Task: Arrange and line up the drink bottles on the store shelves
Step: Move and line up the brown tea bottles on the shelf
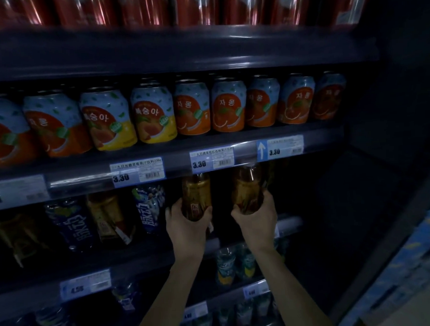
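Between the curled fingers of the left hand (187,225) and the right hand (257,221) sit two brown bottles (196,195), each wrapped tight low down, maybe to slide them straight on the dark shelf (144,260).

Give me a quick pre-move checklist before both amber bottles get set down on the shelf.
1. Left hand gripping left amber bottle: ok.
2. Right hand gripping right amber bottle: ok.
3. Both bottles upright: ok, roughly.
4. Bottles apart, not colliding: ok.
5. Clearance under the price rail: cannot tell, tops hidden behind it.
6. Free shelf space behind: cannot tell, too dark.
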`<state>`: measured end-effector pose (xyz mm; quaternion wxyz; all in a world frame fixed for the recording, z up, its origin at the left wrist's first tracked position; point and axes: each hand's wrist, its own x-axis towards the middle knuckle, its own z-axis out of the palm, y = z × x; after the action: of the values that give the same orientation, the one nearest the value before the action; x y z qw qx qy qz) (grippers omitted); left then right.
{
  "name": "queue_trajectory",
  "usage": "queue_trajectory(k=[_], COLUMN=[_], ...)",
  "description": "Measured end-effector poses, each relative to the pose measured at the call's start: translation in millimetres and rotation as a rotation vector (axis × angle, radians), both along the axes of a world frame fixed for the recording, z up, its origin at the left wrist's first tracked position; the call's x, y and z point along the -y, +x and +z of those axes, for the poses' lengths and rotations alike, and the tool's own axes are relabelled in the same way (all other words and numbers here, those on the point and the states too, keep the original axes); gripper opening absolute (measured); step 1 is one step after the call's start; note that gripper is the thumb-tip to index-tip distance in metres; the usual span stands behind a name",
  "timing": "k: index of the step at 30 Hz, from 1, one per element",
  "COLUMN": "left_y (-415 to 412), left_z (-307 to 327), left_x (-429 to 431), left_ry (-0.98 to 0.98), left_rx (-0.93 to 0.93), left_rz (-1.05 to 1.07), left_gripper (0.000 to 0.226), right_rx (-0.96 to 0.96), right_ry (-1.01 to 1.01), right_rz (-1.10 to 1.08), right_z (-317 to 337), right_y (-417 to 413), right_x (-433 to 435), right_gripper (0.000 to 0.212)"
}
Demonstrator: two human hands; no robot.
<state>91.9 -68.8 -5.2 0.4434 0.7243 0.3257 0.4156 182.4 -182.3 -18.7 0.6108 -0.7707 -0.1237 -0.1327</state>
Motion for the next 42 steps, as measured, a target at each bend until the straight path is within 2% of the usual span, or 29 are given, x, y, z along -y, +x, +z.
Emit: queue_trajectory(k=[13,17,25,31,34,39,42], left_y=[23.5,15.8,10.6,20.1,29.4,49.0,61.1], left_z=[-5.9,-12.7,-23.8,-23.2,-22.2,-20.8,-21.6], left_x=[25.7,26.3,18.7,28.2,40.0,60.5,73.2], left_ry=[-0.04,-0.011,0.074,0.076,0.09,0.087,0.09], left_rx=[-0.004,-0.03,-0.079,-0.074,-0.078,-0.059,-0.036], left_rz=[-0.026,-0.069,-0.094,-0.115,-0.127,-0.178,-0.202], left_gripper=[0.085,0.092,0.068,0.069,0.068,0.063,0.059], right_rx=[0.034,0.05,0.022,0.016,0.029,0.075,0.074], right_ry=[-0.01,-0.035,-0.1,-0.103,-0.109,-0.089,-0.08], right_rz=[0.112,0.066,0.005,0.007,0.004,-0.04,-0.051], right_z=[-5.9,-12.5,-19.0,-17.4,-17.0,-15.9,-17.4], right_y=[19.2,11.9,10.9,16.9,25.5,39.7,48.5], right_x=[14.0,13.9,9.9,18.1,28.0,47.0,58.9], right_gripper=[0.08,0.084,0.078,0.076,0.068,0.042,0.045])
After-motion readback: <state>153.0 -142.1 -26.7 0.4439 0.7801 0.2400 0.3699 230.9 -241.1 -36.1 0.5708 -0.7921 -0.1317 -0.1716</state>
